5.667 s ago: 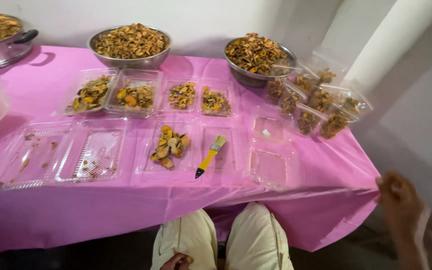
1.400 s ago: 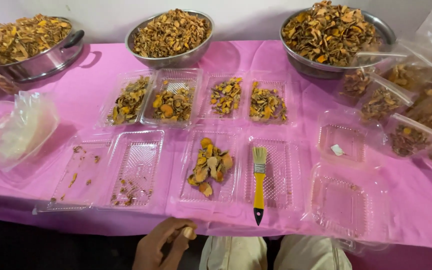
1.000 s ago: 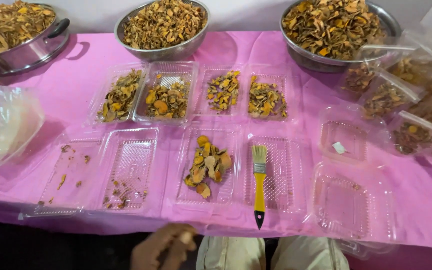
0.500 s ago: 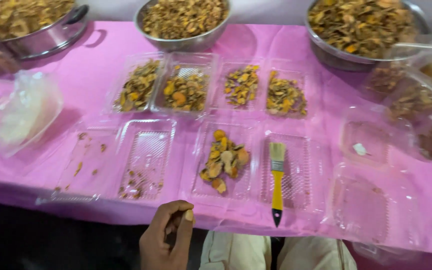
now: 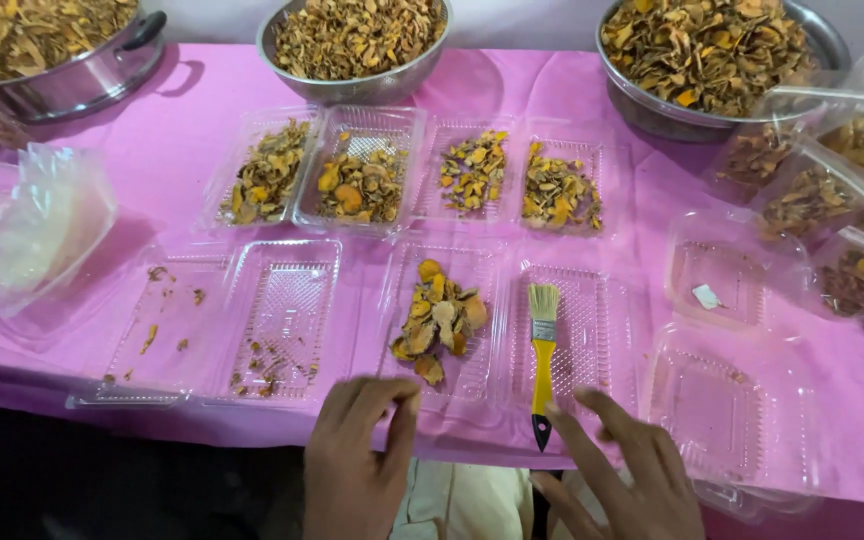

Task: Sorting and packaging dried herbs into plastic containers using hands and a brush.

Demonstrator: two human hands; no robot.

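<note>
My hands at the pink-draped counter [image 5: 592,80]

My left hand [image 5: 357,465] and right hand [image 5: 624,478] hover empty, fingers spread, beside the yellow brush [image 5: 543,352] lying in a clear tray [image 5: 572,400]; a white wall runs behind steel bowls [image 5: 352,88].

a small food sorting and packing spot, shown by steel bowls [image 5: 357,45] of dried slices at twelve o'clock, clear plastic trays [image 5: 362,170] mid-table and filled bags [image 5: 812,195] at two o'clock.
</note>
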